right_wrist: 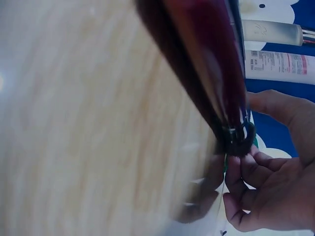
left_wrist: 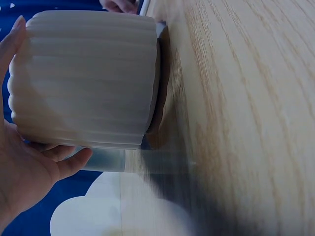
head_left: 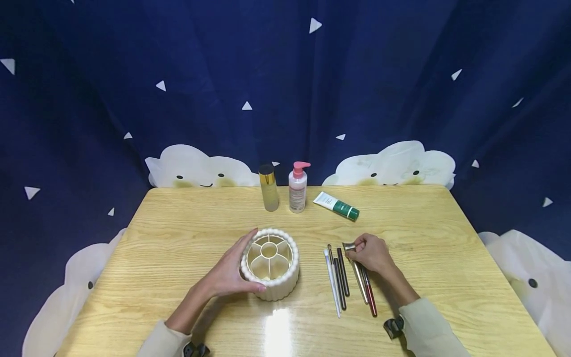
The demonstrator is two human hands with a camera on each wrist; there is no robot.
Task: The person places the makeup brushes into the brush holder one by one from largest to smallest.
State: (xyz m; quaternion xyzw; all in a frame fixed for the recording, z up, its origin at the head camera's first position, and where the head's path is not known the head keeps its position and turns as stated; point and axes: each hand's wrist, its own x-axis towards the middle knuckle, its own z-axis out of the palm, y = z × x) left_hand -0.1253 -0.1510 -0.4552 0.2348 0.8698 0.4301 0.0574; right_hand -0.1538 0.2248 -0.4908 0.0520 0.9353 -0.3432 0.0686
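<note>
Left hand [head_left: 228, 273] gripped round pot [head_left: 284, 286], likely stiff. Right hand [head_left: 371, 254] seemingly pinched brush [head_left: 359, 282], view blurred: probably light, slick; best held mid-handle, left of right wrist.

No text is legible, even on the pump bottle [head_left: 297, 194] or tube [head_left: 335, 205]

A person wears plain, pale beige sleeves: the left sleeve [head_left: 164, 342] stops behind the grip of the left hand [head_left: 233, 271], the right sleeve [head_left: 429, 326] behind that of the right hand [head_left: 371, 254]. A small, chunky black device [head_left: 394, 327] sits at the right sleeve's inner edge; a second black device [head_left: 195, 350], partly cut off by the frame, sits beside the left sleeve.
</note>
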